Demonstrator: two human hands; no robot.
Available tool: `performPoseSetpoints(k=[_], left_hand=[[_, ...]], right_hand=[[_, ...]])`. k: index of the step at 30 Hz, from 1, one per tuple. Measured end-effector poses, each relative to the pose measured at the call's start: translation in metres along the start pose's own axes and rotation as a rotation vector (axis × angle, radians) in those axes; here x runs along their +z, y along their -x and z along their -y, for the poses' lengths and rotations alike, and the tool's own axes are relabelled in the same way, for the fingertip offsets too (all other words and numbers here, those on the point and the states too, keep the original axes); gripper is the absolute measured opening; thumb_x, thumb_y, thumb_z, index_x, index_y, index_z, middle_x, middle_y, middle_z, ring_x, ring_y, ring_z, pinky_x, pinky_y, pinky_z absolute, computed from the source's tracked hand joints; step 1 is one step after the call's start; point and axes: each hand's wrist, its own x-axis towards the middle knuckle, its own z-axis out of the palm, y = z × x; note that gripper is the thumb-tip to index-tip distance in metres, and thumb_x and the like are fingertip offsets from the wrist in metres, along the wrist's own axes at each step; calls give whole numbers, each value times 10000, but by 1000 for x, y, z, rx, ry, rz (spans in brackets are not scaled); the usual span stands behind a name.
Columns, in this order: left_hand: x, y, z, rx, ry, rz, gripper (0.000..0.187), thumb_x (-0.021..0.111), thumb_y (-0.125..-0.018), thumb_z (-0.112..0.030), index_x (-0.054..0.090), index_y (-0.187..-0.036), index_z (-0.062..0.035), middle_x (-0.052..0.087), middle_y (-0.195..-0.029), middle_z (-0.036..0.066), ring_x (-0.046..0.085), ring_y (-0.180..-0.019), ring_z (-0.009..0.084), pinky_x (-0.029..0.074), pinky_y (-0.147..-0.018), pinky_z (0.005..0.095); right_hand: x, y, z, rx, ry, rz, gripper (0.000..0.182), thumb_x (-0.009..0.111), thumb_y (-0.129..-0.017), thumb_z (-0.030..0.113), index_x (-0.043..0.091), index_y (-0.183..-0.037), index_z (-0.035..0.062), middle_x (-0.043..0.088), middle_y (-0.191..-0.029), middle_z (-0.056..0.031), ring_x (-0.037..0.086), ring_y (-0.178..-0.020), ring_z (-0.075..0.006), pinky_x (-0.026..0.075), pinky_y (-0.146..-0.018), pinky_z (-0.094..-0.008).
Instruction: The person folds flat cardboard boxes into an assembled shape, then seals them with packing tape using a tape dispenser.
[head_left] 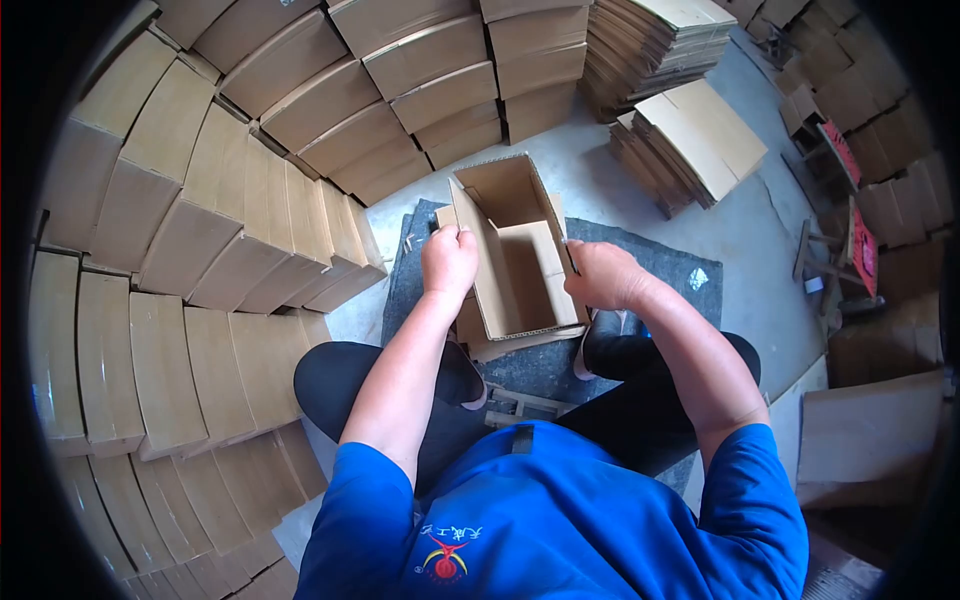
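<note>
Open box [525,265] over mat [530,372], toward its far left corner. Left hand [448,262] pinches left wall rim, right hand [603,275] right one; both grips closed. Step seemingly squaring box; next move likely calls for even hold.

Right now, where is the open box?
In the head view, the open box is just right of centre, between the left hand and right hand, over the dark mat.
</note>
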Motion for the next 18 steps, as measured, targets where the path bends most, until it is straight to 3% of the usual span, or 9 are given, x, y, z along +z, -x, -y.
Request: performPoseSetpoints(k=[4,5,8,11,12,14,15,16,18], left_hand=[[8,-13,-1,-63,-207,89,367,497,-936,-302,678,-882,13,689,-947,253,665,-915,432,526,-853,512],[8,-5,-8,-163,-206,172,397,462,-955,-330,692,-946,-6,695,-1019,236,666,-974,419,522,-897,503],[14,-3,-15,-149,-230,191,378,493,-955,-338,680,-1082,-35,669,-1105,245,643,-1038,430,503,-917,510],[8,11,-27,179,-366,-105,400,607,-909,-249,602,-1275,-87,595,-1251,148,568,-1173,345,463,-990,459],[2,14,-32,328,-378,-132,365,640,-882,-176,623,-1232,-73,591,-1240,125,530,-1198,315,436,-1014,448],[-9,34,-44,573,-269,-8,316,614,-899,-146,634,-1197,-42,603,-1214,134,554,-1163,320,447,-1000,446],[-13,54,-53,596,-126,144,277,590,-913,-125,648,-1166,-27,631,-1161,145,588,-1109,327,459,-985,449],[-21,75,-63,536,10,332,265,575,-931,-151,653,-1148,-20,656,-1105,163,618,-1057,339,469,-973,455],[-22,115,-73,441,-94,497,326,505,-990,-265,651,-1130,-9,670,-1095,176,632,-1050,341,479,-941,486]], right_hand=[[36,-13,4,41,-3,59,407,535,-859,191,571,-1175,-64,685,-1086,-279,665,-1054,-398,514,-937,-464],[49,-18,-4,42,-8,64,407,535,-859,191,571,-1175,-64,685,-1086,-279,665,-1054,-398,514,-937,-464],[67,-13,-9,86,-66,-132,529,473,-909,249,420,-1307,-95,689,-989,-309,675,-983,-440,514,-916,-487],[71,-9,-10,89,-83,-169,528,466,-914,244,417,-1311,-99,692,-981,-305,674,-976,-447,515,-910,-494],[74,-10,-11,74,-92,-181,531,468,-917,245,408,-1324,-90,691,-980,-306,672,-976,-452,514,-908,-498],[77,-12,-12,88,-111,-185,550,472,-917,248,396,-1348,-85,688,-990,-310,670,-985,-450,512,-912,-497],[77,-12,-13,85,-111,-192,580,476,-918,254,374,-1373,-91,688,-987,-311,672,-974,-450,514,-907,-499],[76,-13,-13,92,-115,-191,580,476,-918,254,374,-1373,-91,688,-987,-311,672,-974,-450,514,-907,-499],[76,-14,-13,94,-144,-163,597,502,-921,235,338,-1406,-71,690,-971,-301,669,-962,-452,510,-900,-512]])
